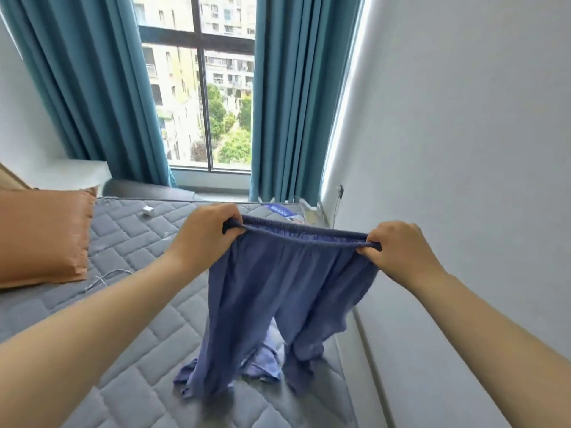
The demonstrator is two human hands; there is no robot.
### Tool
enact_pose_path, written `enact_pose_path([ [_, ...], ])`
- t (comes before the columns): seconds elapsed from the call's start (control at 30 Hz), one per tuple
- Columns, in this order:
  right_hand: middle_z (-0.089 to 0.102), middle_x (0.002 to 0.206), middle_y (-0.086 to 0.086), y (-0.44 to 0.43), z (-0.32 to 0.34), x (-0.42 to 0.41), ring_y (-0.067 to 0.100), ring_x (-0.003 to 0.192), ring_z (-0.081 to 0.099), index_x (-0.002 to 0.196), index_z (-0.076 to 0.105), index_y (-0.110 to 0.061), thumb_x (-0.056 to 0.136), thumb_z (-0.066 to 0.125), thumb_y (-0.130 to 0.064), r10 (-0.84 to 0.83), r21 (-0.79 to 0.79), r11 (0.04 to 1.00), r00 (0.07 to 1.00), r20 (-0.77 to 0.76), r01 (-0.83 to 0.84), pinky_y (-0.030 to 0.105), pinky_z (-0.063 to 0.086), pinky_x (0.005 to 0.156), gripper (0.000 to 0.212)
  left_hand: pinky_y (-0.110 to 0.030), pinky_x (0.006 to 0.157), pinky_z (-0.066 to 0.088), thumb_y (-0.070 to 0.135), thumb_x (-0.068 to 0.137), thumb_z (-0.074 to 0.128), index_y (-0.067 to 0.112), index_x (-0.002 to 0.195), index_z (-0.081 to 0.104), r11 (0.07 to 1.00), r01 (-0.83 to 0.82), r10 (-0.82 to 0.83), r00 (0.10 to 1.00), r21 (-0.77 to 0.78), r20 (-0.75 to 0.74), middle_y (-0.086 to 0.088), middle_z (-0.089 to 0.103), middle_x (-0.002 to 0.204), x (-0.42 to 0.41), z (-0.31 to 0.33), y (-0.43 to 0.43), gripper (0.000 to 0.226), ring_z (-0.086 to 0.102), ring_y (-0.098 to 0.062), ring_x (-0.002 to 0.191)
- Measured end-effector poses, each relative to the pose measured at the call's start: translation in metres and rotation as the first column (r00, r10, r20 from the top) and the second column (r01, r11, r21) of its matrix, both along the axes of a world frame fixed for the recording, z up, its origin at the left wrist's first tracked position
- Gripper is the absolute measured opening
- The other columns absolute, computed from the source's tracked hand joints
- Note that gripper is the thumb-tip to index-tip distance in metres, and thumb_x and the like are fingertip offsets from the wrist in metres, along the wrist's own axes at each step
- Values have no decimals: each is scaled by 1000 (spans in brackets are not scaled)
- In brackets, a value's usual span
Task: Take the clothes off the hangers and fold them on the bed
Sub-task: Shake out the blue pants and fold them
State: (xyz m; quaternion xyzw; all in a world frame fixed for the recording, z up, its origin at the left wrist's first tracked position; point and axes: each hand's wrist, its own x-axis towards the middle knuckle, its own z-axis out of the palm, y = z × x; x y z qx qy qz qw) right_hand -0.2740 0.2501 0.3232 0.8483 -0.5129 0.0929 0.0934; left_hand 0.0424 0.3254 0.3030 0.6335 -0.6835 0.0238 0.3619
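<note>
A pair of blue-purple trousers point(278, 288) hangs upright above the grey quilted bed point(148, 329). My left hand point(205, 234) pinches the left end of the elastic waistband, and my right hand point(398, 250) pinches the right end, stretching the band between them. Both legs drop down and their hems crumple on the mattress. A second piece of lighter blue cloth point(264, 362) lies on the bed behind the legs, partly hidden. No hanger is visible.
An orange pillow point(40, 236) lies at the left. A small white box point(148, 210) and a thin white cable point(105, 279) rest on the mattress. The white wall point(463, 149) runs close along the right; teal curtains point(287, 103) frame the window ahead.
</note>
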Motion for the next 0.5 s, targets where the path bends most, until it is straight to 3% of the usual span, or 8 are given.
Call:
enact_pose_path([
  [0.17,45,56,-6,12,104,4,20,61,48,51,40,-25,87,64,-34,61,-132,990,987,150,-41,30,29,65,44,-30,68,45,-3,81,63,11,82,64,983,37,-19,995,-182,97,0,66,79,9,109,6,14,58,-20,73],
  [0.23,49,56,-5,19,136,6,21,61,51,52,45,-27,86,65,-32,96,-170,984,973,211,-60,30,32,65,40,-23,65,43,-5,82,60,11,83,62,971,37,-9,993,-234,119,0,65,78,12,140,12,17,57,-19,73],
  [0.33,63,69,-1,27,170,8,23,70,58,75,65,-18,88,61,-19,141,-212,974,952,273,-83,32,41,70,14,-23,63,40,-5,84,57,12,88,60,958,22,11,993,-287,114,0,63,79,14,173,22,18,55,-19,71],
  [0.4,65,75,-4,31,185,8,22,73,60,88,61,-17,88,60,-14,165,-226,970,933,320,-94,30,41,71,3,-30,60,39,-3,86,57,11,98,56,952,-2,39,993,-306,113,-2,62,76,15,187,28,19,53,-21,65],
  [0.5,62,78,-8,35,197,6,19,77,61,102,56,-19,87,65,-15,174,-188,976,909,379,-109,29,44,70,17,-34,61,45,1,88,58,10,104,55,958,-30,58,994,-286,90,-4,63,73,15,201,36,19,55,-23,66],
])
